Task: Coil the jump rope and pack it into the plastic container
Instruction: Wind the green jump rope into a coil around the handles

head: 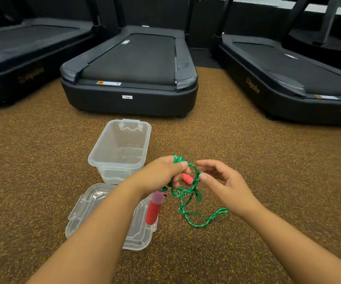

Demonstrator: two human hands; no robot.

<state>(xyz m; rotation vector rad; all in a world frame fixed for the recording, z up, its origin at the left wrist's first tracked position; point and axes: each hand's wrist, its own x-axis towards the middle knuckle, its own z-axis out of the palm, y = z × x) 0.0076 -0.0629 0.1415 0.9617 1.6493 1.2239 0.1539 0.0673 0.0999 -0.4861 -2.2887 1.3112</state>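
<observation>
Three black treadmills stand side by side on a brown speckled floor (42,150): one at centre (128,64), one left (12,56), one right (288,78), with white labels on their ends.

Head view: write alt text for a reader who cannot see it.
Two hands coil a green jump rope above a speckled gym floor: the left hand grips the gathered loops, the right hand guides a strand. One red handle hangs below the left hand. An open clear plastic container and its lid lie nearby, treadmills behind.
</observation>
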